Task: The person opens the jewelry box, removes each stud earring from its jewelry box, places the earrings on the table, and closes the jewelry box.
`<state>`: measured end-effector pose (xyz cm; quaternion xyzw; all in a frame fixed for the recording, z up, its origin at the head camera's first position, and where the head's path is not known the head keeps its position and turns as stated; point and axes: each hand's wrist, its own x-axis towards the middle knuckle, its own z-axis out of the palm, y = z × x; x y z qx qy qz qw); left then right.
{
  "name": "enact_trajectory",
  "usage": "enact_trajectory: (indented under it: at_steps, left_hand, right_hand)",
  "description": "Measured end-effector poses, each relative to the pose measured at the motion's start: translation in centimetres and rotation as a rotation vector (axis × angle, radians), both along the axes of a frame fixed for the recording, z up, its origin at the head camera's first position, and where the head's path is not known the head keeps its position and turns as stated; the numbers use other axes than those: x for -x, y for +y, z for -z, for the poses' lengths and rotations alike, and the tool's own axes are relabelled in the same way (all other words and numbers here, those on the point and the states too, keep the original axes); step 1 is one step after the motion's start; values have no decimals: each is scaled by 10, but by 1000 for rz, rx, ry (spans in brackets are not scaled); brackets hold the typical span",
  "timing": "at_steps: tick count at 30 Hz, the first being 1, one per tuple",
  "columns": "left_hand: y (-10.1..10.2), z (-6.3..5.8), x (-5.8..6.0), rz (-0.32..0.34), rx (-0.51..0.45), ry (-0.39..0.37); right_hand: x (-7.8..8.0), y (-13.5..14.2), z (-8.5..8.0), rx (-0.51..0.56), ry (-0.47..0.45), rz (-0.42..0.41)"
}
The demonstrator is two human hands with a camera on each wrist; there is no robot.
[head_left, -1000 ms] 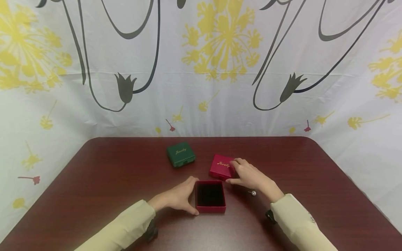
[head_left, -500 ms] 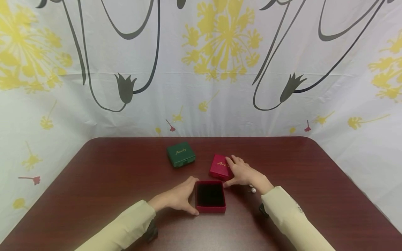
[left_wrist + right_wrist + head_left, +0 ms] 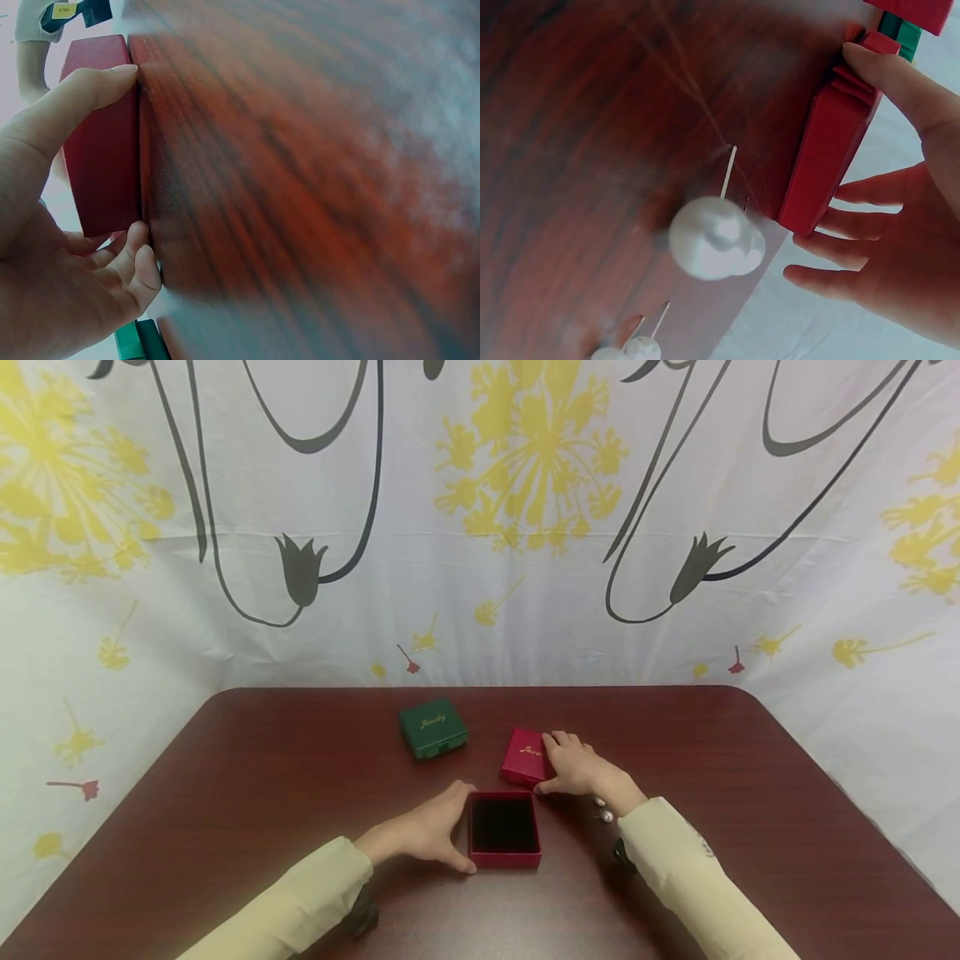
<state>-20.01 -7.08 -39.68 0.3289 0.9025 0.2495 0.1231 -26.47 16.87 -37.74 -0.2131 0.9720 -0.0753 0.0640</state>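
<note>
My left hand (image 3: 427,827) holds the left side of an open red box (image 3: 504,860) with a black inside, thumb at the near corner and fingers at the far one. In the left wrist view the thumb lies across the wall of this red box (image 3: 109,169). Just behind it sits a closed red jewelry box (image 3: 521,762) with gold lettering. My right hand (image 3: 588,772) grips that box from the right and covers part of its lid. In the right wrist view the thumb is at the clasp end of the jewelry box (image 3: 829,154), the fingers along its other side.
Pearl earrings (image 3: 607,816) lie on the table by my right wrist; in the right wrist view several pearls (image 3: 705,238) with thin metal posts show. A closed green jewelry box (image 3: 433,727) stands at the back left. A patterned curtain (image 3: 480,610) hangs behind the dark wooden table (image 3: 300,760).
My right hand has shifted left, further over the closed red box, and its thumb has come to the near corner. A second pearl now shows beside the wrist. The left hand stays put.
</note>
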Motion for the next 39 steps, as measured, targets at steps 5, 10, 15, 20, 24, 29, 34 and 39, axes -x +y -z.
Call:
enact_trajectory:
  at_steps: [5,10,15,20,24,29,34,39]
  left_hand:
    - [0,-1,0,1,-1,5]
    - [0,0,0,-2,1,4]
    - [0,0,0,-1,-1,4]
    - [1,-1,-1,-4,-1,3]
    - [1,-2,-2,-5,0,4]
    - [1,-2,-1,-2,1,6]
    - [1,-2,-1,-4,1,4]
    - [0,-1,-1,-4,-1,5]
  right_hand:
    - [0,0,0,11,16,-1]
    - [0,-1,1,32,-10,27]
    - [0,-1,1,33,-23,49]
    - [-1,3,1,39,-2,46]
    - [-3,7,1,34,36,31]
    - [-6,14,-2,64,68,29]
    - [-10,20,-7,116,98,12]
    - [-15,22,-9,141,156,-14]
